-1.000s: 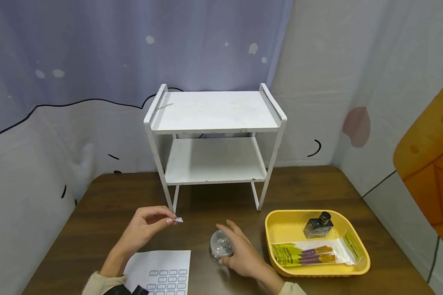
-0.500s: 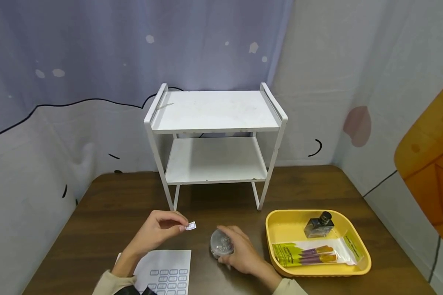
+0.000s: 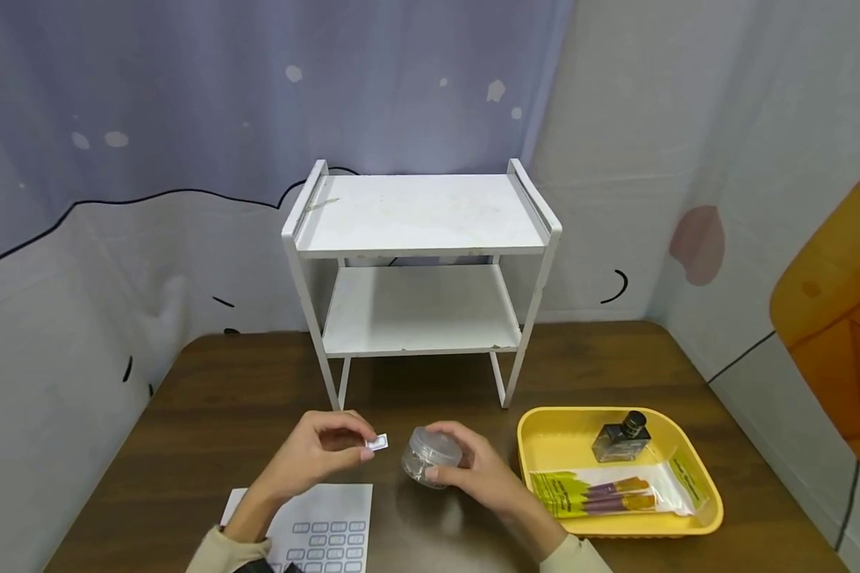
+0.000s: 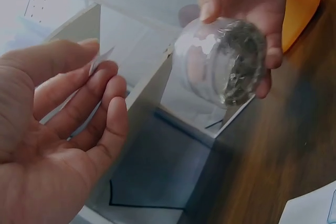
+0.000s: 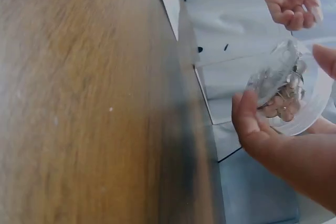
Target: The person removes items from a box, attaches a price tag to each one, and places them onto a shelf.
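Observation:
Between thumb and fingertips my left hand (image 3: 314, 455) pinches a small white label (image 3: 377, 442) with a dark printed border. The right hand (image 3: 482, 471) grips a round clear plastic jar (image 3: 430, 457), tilted and lifted off the tabletop, close to the label but apart from it. Small shiny metallic pieces (image 5: 283, 98) show inside the jar in the right wrist view; their exact kind is hard to tell. Under my left forearm lies a white label sheet (image 3: 322, 509) with rows of blue-bordered labels, partly covered by the arm.
A yellow tray (image 3: 526, 454) on the right holds a dark-capped glass bottle (image 3: 622, 438) and a packet of brushes (image 3: 609, 493). Behind the hands stands a white two-tier shelf (image 3: 423, 215) on the brown wooden table (image 3: 229, 382). Patterned curtains hang behind and beside it.
My left hand has moved right with the label, toward the jar. The right hand has closed around the jar, raised it from the table and tilted it.

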A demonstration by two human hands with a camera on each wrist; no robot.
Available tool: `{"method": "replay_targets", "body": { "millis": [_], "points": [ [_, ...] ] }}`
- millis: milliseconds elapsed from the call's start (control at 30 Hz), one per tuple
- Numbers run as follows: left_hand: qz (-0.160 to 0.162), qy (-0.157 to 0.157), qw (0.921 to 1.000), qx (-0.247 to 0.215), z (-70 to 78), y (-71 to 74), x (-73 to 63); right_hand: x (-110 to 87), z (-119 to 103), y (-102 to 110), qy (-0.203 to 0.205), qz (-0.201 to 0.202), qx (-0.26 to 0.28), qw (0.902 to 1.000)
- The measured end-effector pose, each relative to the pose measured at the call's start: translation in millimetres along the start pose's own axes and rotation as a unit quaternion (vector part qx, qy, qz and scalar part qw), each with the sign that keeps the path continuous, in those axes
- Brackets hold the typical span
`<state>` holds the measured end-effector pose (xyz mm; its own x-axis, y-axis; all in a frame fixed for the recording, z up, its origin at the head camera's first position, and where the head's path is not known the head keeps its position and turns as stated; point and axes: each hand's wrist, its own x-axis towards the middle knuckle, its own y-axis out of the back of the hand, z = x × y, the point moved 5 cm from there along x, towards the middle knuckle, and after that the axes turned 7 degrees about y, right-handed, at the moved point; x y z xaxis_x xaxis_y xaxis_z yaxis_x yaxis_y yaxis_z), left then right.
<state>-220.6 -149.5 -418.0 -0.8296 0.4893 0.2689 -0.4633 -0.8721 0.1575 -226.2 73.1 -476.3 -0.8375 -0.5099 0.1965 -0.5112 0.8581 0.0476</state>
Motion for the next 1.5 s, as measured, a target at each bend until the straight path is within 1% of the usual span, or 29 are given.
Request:
{"method": "replay_targets", "body": {
  "millis": [67,233,267,367,467,600,700,833,1033,1133,1267,1367,1500],
  "points": [
    [-0.001,-0.007,1.0,0.0,0.3,-3.6,1.2,0.0,-0.8,1.8,-0.003,-0.005,0.026,0.9997],
    [-0.021,-0.038,0.9991,-0.003,4.0,-14.8,3.2,0.1,-3.0,4.0,-0.014,-0.027,0.084,0.996],
    [-0.024,-0.04,0.9989,-0.002,4.8,-17.1,3.6,0.1,-3.3,3.9,-0.016,-0.032,0.094,0.9949],
    [-0.031,-0.035,0.9989,0.008,5.8,-24.4,4.7,-0.2,-3.5,2.3,-0.021,-0.049,0.12,0.9914],
    [-0.038,-0.024,0.9987,0.025,5.1,-31.7,5.7,-0.5,-2.9,0.1,-0.028,-0.057,0.14,0.9881],
    [-0.044,-0.012,0.9978,0.049,2.7,-39.3,6.8,-0.4,-2.3,-1.8,-0.039,-0.055,0.151,0.9862],
    [-0.042,-0.012,0.9972,0.06,2.0,-42.9,7.9,0.3,-2.6,-1.9,-0.042,-0.05,0.154,0.986],
    [-0.031,-0.008,0.9968,0.073,1.9,-45.6,9.6,1.3,-2.6,-2.0,-0.043,-0.047,0.158,0.9854],
    [-0.012,0.003,0.9936,0.112,1.8,-48.0,11.6,1.4,-1.5,-3.7,-0.04,-0.053,0.169,0.9833],
    [-0.001,0.003,0.9914,0.13,3.1,-48.8,11.9,0.8,-1.8,-4.4,-0.037,-0.057,0.174,0.9824],
    [0.011,0.001,0.9856,0.169,6.0,-50.6,11.5,-0.7,-2.1,-4.6,-0.034,-0.057,0.179,0.9816],
    [0.015,-0.003,0.9808,0.195,8.5,-52.5,11.7,-1.6,-2.0,-4.5,-0.033,-0.055,0.18,0.9816],
    [0.013,0.0,0.9776,0.21,10.3,-54.1,12.5,-2.8,-1.6,-4.4,-0.032,-0.053,0.176,0.9824]
  ]
}}
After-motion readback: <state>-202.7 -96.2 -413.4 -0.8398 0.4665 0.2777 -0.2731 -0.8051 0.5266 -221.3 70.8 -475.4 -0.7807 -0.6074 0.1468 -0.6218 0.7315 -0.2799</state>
